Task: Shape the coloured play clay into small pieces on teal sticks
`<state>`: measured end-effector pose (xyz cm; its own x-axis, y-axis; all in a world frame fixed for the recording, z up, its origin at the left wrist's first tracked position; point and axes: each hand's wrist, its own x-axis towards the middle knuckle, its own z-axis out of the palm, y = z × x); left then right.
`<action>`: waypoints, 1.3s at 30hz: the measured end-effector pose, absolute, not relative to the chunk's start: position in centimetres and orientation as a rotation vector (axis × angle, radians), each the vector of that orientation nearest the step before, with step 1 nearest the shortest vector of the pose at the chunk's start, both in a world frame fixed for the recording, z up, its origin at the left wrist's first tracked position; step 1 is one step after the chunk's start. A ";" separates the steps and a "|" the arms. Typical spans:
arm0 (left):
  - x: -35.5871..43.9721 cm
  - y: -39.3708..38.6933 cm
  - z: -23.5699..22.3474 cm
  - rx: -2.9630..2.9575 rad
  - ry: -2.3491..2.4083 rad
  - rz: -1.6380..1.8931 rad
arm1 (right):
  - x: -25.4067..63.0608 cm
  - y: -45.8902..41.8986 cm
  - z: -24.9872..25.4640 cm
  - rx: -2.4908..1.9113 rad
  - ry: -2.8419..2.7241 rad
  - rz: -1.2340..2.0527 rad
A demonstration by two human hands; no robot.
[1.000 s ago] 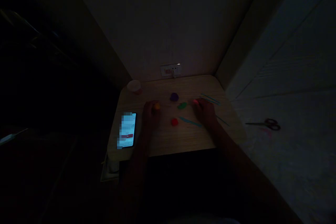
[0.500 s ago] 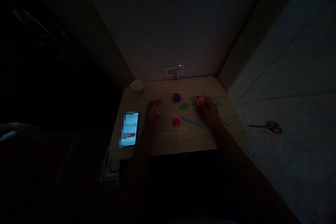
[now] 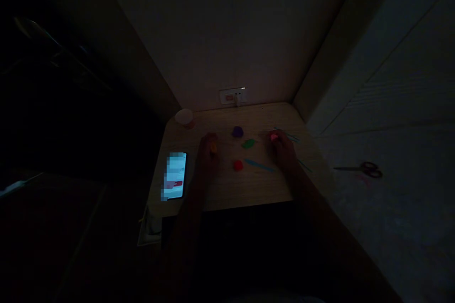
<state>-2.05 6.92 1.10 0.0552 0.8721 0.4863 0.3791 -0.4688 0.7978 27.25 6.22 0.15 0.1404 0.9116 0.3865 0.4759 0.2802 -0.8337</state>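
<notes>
The scene is very dark. On a small wooden table [image 3: 227, 189], my left hand [image 3: 208, 154] rests closed around a small orange lump [image 3: 213, 147]. My right hand [image 3: 283, 149] is closed on a pink lump [image 3: 274, 137] at its fingertips. Between the hands lie a purple lump [image 3: 237, 131], a green lump [image 3: 248, 143] and a red lump [image 3: 238, 165]. A teal stick-like tool [image 3: 259, 165] lies just left of my right wrist, and more teal sticks [image 3: 289, 136] lie beyond my right hand.
A lit phone [image 3: 174, 175] lies at the table's left edge. A small cup [image 3: 184, 117] stands at the back left corner, below a wall socket [image 3: 232, 96]. Scissors [image 3: 359, 168] lie on the pale surface to the right.
Both hands stay in place on the table. My right hand has shifted slightly, with the pink lump turned at its fingertips. The camera view has swayed a little.
</notes>
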 end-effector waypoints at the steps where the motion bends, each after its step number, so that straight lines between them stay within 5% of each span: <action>1: -2.1 7.0 1.0 1.906 1.242 1.377 | 27.2 6.2 0.2 -1.329 -1.476 0.509; 39: -2.0 5.7 1.9 2.350 1.257 1.529 | 25.8 4.9 2.0 -1.213 -1.542 0.705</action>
